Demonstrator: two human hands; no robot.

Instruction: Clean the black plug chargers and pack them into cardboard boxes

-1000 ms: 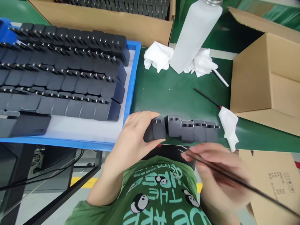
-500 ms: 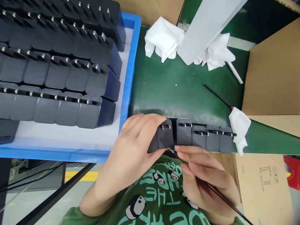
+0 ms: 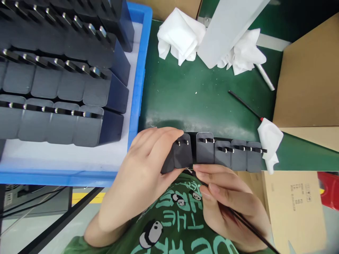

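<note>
My left hand (image 3: 145, 169) is closed around a pair of black plug-in power adapters (image 3: 182, 151) at the bench's front edge, their metal prongs facing up. Its thumb lies along their near side. Close by on the right, my right hand (image 3: 230, 201) pinches a thin black cable (image 3: 246, 222) between thumb and fingers. The cable's pale, thin end shows just below the held adapters; whether it touches them I cannot tell. Right of a narrow gap, a row of several more black adapters (image 3: 222, 154) stands along the edge, above my right fingers.
A blue tray (image 3: 134, 116) with rows of black adapters (image 3: 87, 127) is at left. On the green bench (image 3: 185, 95) lie white cloths (image 3: 180, 35), a thin black tool (image 3: 245, 104) with cloth-wrapped end, and a grey post (image 3: 230, 31). Cardboard boxes (image 3: 307, 77) stand at right.
The view has shifted slightly, so the tray and bench things sit further left in the picture. Both hands keep their holds, with little movement relative to the adapters.
</note>
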